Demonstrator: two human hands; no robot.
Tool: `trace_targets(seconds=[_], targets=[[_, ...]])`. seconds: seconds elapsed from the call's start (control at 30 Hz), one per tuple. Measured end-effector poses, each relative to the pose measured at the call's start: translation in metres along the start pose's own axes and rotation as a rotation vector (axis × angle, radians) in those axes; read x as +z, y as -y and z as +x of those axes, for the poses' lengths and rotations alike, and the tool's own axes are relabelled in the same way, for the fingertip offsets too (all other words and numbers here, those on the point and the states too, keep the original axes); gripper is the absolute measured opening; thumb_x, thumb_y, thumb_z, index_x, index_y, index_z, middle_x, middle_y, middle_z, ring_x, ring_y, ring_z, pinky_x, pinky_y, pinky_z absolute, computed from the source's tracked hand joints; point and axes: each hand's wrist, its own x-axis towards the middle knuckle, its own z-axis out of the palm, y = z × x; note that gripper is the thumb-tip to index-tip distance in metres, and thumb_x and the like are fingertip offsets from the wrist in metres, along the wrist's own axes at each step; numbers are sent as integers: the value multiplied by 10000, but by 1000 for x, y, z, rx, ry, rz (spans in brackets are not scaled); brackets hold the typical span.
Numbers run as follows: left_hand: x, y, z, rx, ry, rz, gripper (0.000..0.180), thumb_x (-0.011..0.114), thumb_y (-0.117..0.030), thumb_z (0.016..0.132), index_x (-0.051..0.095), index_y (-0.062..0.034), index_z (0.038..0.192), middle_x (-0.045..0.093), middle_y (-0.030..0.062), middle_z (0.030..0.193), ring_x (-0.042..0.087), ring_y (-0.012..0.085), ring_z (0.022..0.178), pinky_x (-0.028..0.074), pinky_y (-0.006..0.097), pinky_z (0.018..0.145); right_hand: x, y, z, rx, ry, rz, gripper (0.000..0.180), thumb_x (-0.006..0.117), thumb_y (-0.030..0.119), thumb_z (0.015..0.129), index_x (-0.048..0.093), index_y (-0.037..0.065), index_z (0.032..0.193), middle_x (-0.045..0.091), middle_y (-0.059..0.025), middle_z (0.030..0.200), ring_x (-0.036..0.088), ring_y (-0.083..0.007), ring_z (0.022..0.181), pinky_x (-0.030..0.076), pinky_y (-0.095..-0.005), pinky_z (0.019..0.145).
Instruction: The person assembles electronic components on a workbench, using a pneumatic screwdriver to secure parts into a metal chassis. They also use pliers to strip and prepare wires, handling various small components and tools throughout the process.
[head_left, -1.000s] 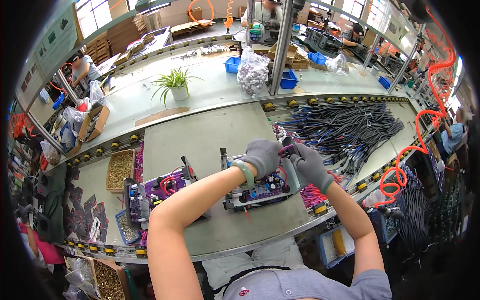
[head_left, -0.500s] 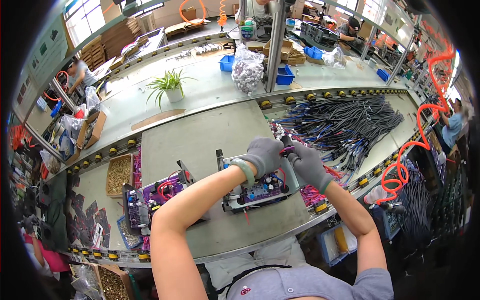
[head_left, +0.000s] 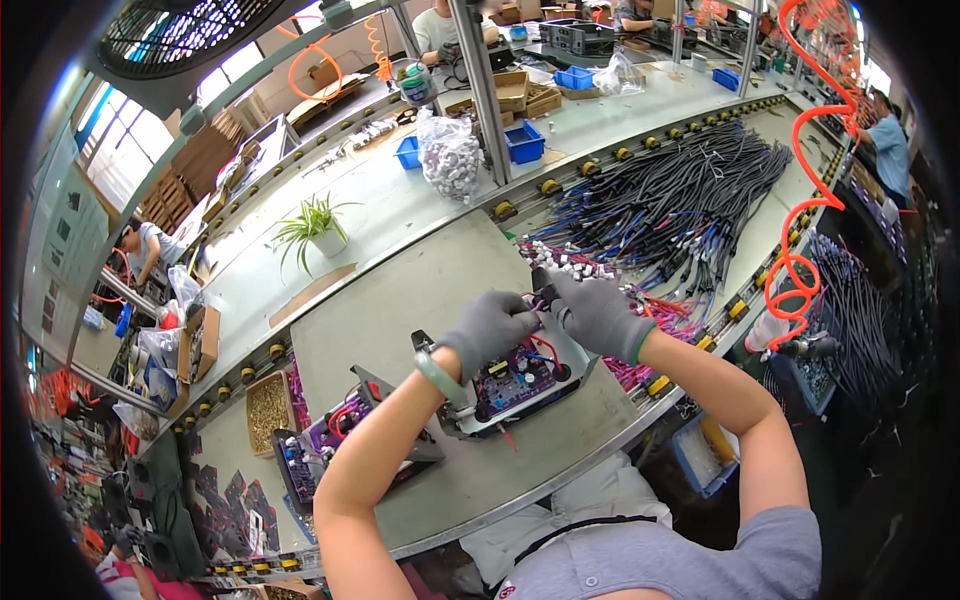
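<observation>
Both my hands wear grey gloves and meet at the far right end of an open metal-cased electronic unit (head_left: pixel 520 398) with a purple circuit board. My right hand (head_left: pixel 603 318) is closed round a small black part (head_left: pixel 545 284) standing at that end. Close against it, my left hand (head_left: pixel 492 330) has its fingertips pinched together by some purple wire; what they hold is hidden. A red wire (head_left: pixel 548 347) loops up from the board. To the left, beside my left forearm, a second unit (head_left: pixel 318 440) with a purple board and black panels lies on the grey work board (head_left: pixel 400 285).
A large bundle of black cables (head_left: pixel 690 190) lies at the right, with white connectors and pink wires nearer me. Left are a box of brass-coloured small parts (head_left: pixel 268 412) and flat dark pieces (head_left: pixel 235 510). A potted plant (head_left: pixel 326 240) stands beyond; an orange coiled hose (head_left: pixel 800 205) hangs right.
My view has turned, so the scene sits tilted. My left hand has drawn back a little from the black part, showing more of the unit's end; my right hand stays on the part.
</observation>
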Motion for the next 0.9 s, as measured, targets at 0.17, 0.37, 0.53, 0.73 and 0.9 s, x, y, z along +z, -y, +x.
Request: trace_targets(seconds=[0.17,0.37,0.53,0.73,0.9], targets=[[2,1,21,-80,10,218,314,591,-248,843,699,-10,1018,693,217,865,674,345,806,521,396,773,-4,-4,1,16,66,23,494,536,204,873,463,-36,1299,661,-222,731,671,-387,710,531,-481,668],[16,14,9,-2,-116,29,279,562,-254,865,689,-14,928,682,214,859,669,364,802,518,416,763,8,-13,-1,1,-44,82,368,552,156,861,529,13,1200,635,-208,702,640,-388,646,496,-489,586],[24,18,13,1,-240,104,244,572,-250,862,683,-37,905,679,209,849,667,371,802,520,420,754,3,-6,1,46,9,97,396,556,182,857,524,-1,1206,653,-206,731,658,-387,699,517,-487,637],[28,4,8,62,-306,300,211,580,-261,861,672,-72,876,675,192,810,668,373,790,521,452,717,4,-3,1,71,5,90,304,555,185,854,535,-5,1091,651,-206,717,668,-385,716,524,-490,655],[23,-4,15,138,-282,470,155,581,-198,847,676,-75,845,664,198,774,648,405,737,512,471,663,6,-3,2,67,13,92,239,557,147,832,527,-9,1011,651,-195,696,668,-386,703,516,-502,643]])
